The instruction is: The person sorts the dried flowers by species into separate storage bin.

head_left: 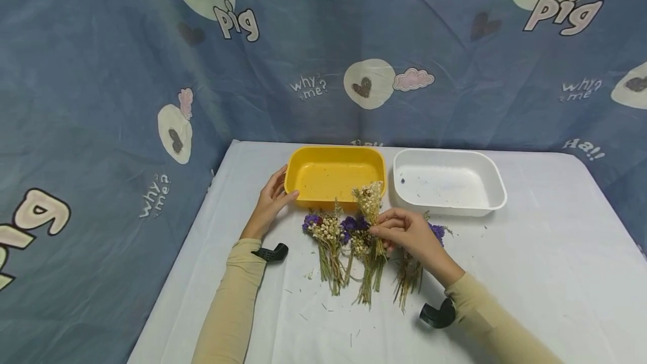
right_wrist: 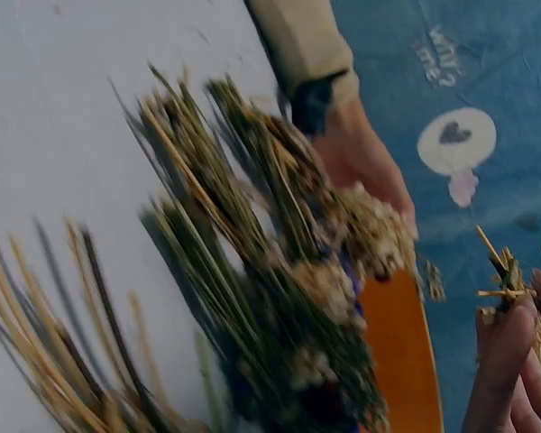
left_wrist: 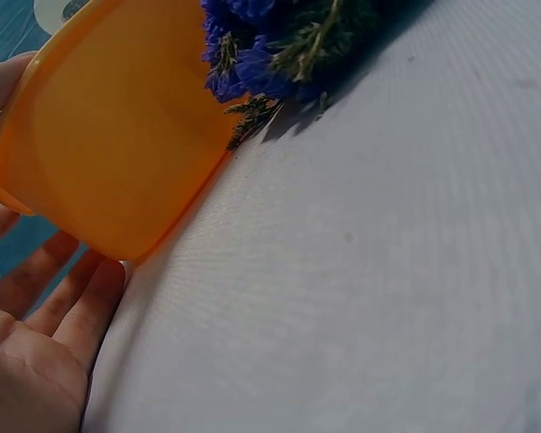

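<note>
My left hand point(head_left: 270, 204) holds the near left corner of a yellow plastic tub point(head_left: 298, 184), thumb at the front and fingers along its left side. In the left wrist view, those fingers point(left_wrist: 68, 293) lie against the orange-looking tub wall point(left_wrist: 117, 126). Between thumb and fingertips, my right hand point(head_left: 409, 235) pinches a small bunch of dried cream-white flowers point(head_left: 370, 201), raised in front of the tub with the heads up. In the right wrist view, its cut stem ends point(right_wrist: 505, 280) poke out of the pinch. Below lie several bunches of dried flowers point(head_left: 331, 251), white and purple, stems toward me.
Right of the yellow tub stands a white tub point(head_left: 450, 206) with a few specks inside. Another purple-flowered bunch point(head_left: 409, 277) lies partly under my right hand. Loose stem bits point(head_left: 326, 306) dot the white tablecloth point(head_left: 303, 336). A printed blue curtain point(head_left: 303, 111) hangs behind the table.
</note>
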A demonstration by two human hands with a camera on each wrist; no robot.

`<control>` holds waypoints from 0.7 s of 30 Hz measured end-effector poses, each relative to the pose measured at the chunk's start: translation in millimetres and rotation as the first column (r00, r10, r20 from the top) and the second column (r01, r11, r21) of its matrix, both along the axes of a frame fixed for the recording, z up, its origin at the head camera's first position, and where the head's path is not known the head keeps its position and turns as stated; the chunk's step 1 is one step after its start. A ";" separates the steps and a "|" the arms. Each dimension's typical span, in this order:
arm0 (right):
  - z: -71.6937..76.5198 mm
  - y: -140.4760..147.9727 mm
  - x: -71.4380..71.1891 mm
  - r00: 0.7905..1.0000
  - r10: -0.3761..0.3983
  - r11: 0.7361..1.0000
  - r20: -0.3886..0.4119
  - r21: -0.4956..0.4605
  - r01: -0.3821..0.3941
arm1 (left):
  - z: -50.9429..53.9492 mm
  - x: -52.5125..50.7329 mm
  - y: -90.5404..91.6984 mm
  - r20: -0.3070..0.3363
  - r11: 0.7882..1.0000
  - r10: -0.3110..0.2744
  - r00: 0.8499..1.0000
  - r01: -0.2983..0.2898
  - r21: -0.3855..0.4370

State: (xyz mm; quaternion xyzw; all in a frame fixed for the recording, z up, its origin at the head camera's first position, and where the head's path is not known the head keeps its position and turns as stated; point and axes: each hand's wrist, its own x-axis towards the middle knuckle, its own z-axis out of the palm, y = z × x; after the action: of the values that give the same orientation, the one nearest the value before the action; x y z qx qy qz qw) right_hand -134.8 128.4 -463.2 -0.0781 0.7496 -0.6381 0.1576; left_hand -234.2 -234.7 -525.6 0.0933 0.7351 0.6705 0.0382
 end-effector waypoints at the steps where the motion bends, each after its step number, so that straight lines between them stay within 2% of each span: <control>1: 1.9 1.4 -3.3 1.000 0.009 1.000 -0.001 0.007 -0.009 | 0.2 0.1 0.1 0.000 1.000 0.002 1.000 -0.002 -0.003; 8: 13.7 1.6 -27.0 0.998 0.056 0.997 -0.032 0.046 -0.055 | 0.5 -1.3 -0.1 -0.002 1.000 0.004 1.000 -0.004 0.002; 14: 18.2 -6.7 -48.0 0.992 0.106 0.991 -0.065 0.092 -0.100 | -0.7 -2.0 -0.7 -0.003 1.000 0.004 1.000 -0.004 0.001; 21: 23.7 -17.0 -74.7 0.980 0.152 0.971 -0.131 0.206 -0.123 | -2.0 -2.2 -1.5 -0.005 1.000 0.005 1.000 -0.005 -0.002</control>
State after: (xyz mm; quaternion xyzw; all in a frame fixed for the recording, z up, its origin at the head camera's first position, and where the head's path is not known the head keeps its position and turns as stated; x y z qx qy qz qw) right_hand -209.5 111.3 -439.5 -0.1604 0.8114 -0.5408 0.1530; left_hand -236.4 -236.2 -527.7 0.0931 0.7360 0.6697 0.0345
